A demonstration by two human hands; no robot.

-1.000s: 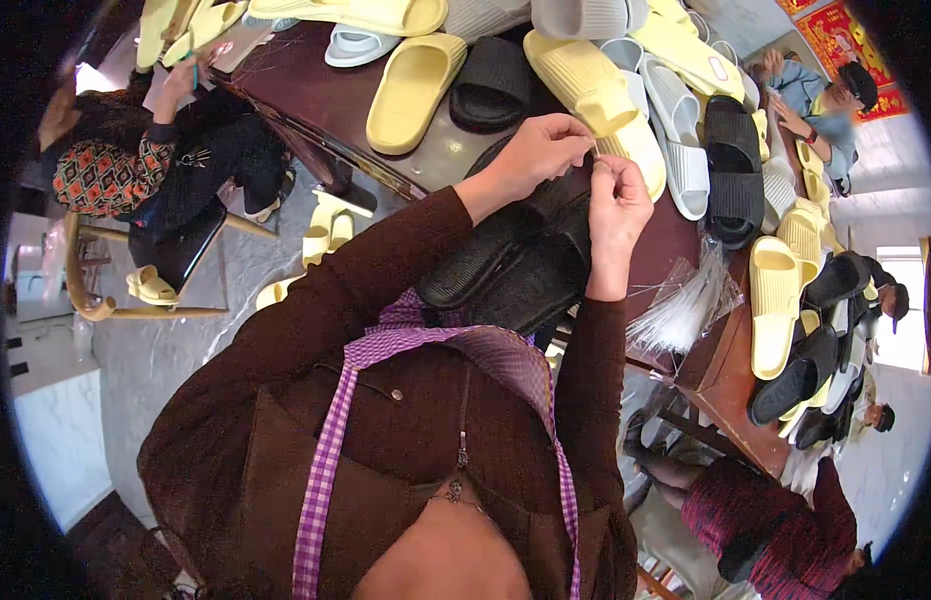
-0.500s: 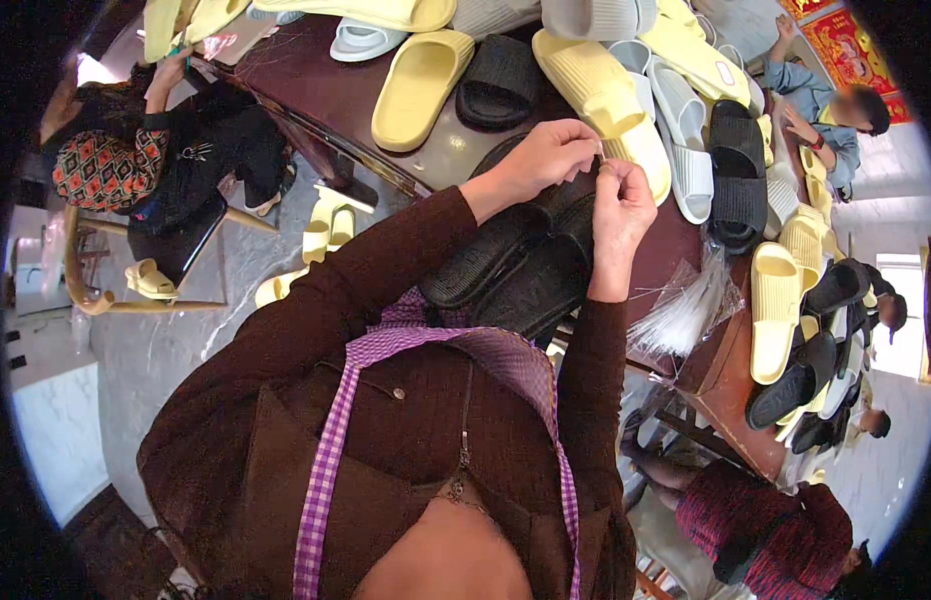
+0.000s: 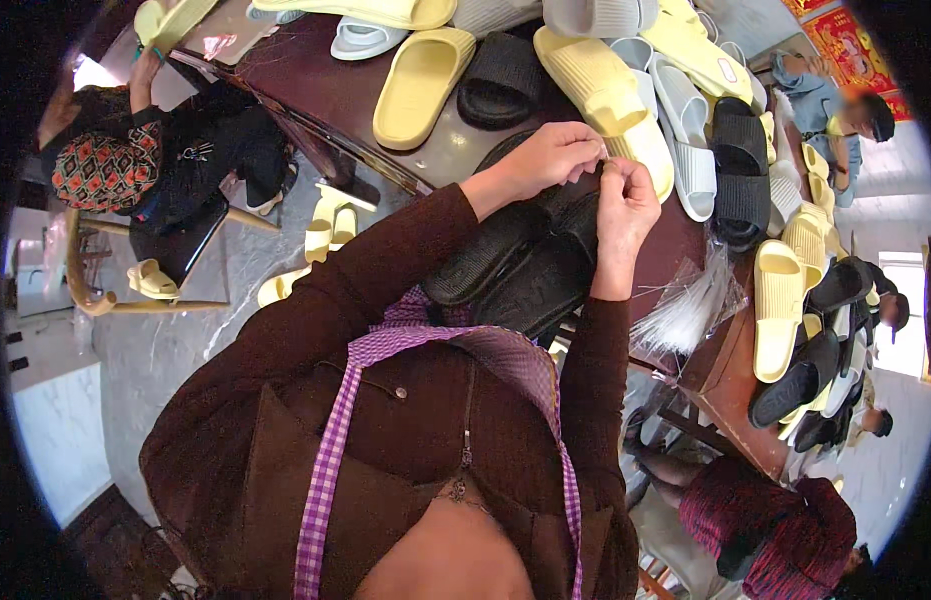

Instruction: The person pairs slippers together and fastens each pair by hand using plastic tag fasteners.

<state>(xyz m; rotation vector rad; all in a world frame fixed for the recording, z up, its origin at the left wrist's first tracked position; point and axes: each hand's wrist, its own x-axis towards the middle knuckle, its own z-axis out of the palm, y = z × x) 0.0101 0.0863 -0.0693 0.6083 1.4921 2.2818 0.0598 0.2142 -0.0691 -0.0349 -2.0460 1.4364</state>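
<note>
Where slippers crowd the table (image 3: 315, 95), both hands (image 3: 595, 175) pinch black slippers (image 3: 530, 255).

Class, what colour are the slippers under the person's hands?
Black slippers, seen in the head view.

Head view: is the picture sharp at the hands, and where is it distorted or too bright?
Head view: left hand and right hand are sharp over the black slippers; table edge bends toward the dark rim; window at right is overexposed.
</note>
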